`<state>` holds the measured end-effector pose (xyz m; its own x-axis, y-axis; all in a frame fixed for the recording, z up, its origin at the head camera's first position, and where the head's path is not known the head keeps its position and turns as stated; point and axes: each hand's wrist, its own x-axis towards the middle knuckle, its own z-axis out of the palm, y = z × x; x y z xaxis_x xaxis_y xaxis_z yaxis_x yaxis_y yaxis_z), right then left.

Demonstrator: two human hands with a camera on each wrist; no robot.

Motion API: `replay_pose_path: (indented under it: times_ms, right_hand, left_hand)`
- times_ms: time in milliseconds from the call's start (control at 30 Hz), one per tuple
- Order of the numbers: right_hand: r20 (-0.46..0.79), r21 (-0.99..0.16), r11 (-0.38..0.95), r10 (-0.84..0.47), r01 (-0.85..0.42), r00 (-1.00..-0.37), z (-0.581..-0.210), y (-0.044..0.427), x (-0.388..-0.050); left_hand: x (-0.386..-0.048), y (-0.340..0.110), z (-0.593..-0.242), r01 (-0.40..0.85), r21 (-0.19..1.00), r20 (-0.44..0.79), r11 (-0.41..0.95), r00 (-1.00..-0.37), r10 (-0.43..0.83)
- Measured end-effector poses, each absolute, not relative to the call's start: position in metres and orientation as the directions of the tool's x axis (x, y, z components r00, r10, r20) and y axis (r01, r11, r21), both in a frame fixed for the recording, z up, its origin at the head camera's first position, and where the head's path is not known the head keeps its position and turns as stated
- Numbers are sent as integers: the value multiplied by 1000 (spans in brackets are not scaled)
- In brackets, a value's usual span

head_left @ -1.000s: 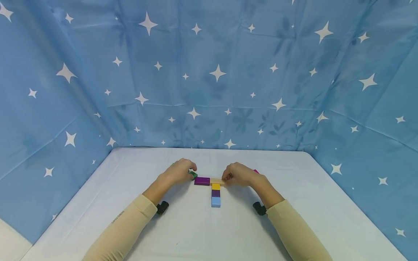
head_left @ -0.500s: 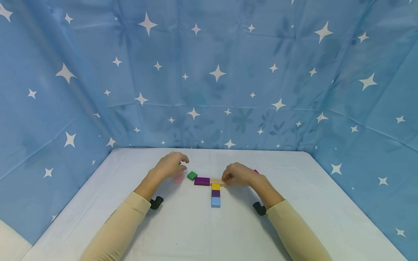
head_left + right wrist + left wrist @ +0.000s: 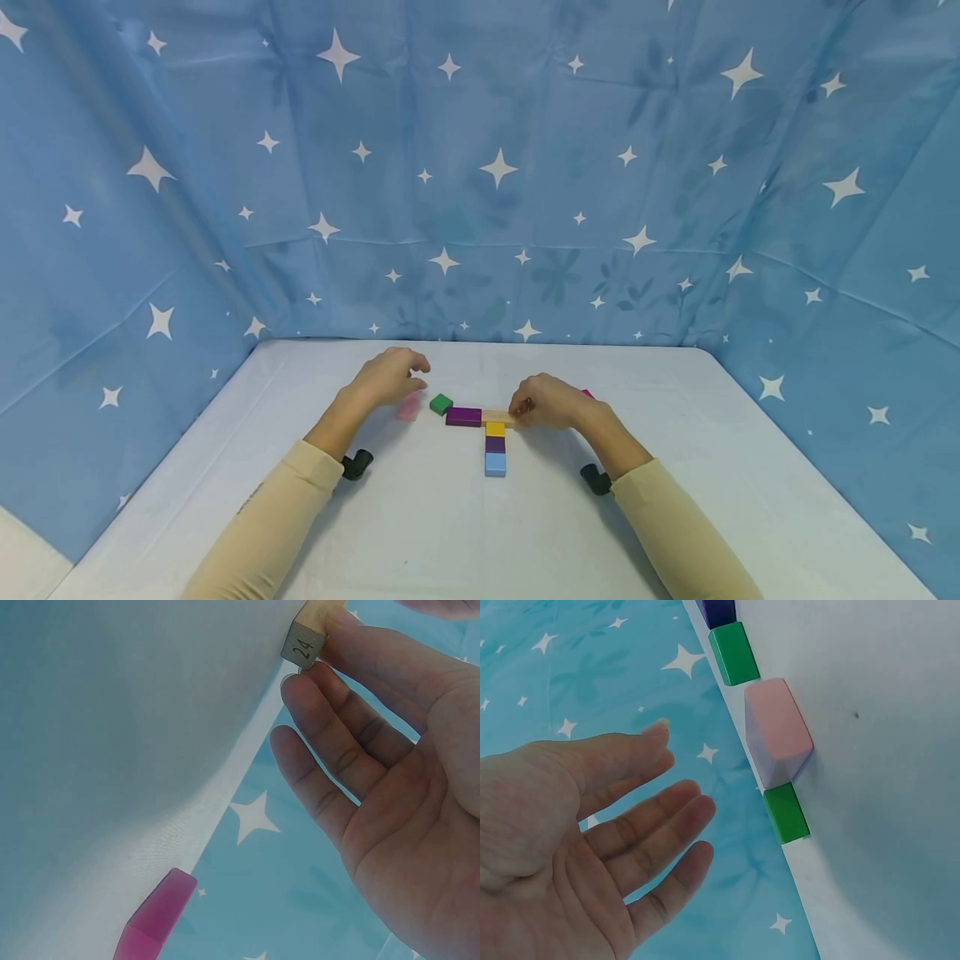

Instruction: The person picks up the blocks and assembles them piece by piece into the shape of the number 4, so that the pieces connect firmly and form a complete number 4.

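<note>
My left hand hovers at the left with fingers apart and nothing between them. Beneath it is a pink block, which stands between two green blocks in the left wrist view, a farther green one and a nearer green one. In the head view, one green block lies beside a long purple block. My right hand pinches the right end of a plain wooden block, marked 24 on its end face. That block adjoins the purple one, forming a row.
From the wooden block a column runs toward me: yellow block, dark purple block, light blue block. A magenta block lies right of my right hand. The white table meets a starry blue curtain.
My left hand has drawn back to the left and slightly up, leaving the green block on the table and uncovering the pink block. The right hand holds still at the wooden block.
</note>
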<state>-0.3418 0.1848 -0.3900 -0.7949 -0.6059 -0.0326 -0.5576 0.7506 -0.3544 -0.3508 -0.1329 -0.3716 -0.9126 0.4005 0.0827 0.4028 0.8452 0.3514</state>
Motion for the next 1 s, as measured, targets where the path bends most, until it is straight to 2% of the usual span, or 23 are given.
replay_pose_path:
  times_ms: [267,433,1000]
  right_hand:
    - [-31,-354,752,-603,-556,-797,-391,184,-342]
    - [-31,-351,754,-601,-555,-798,-391,185,-341]
    - [-25,-345,752,-605,-561,-796,-389,185,-340]
  left_hand:
    - [-347,-136,-369,304,334,-52,892,-939,340]
    - [-347,-137,-371,278,352,-118,894,-934,337]
    - [-346,-136,-372,284,384,-159,879,-917,365]
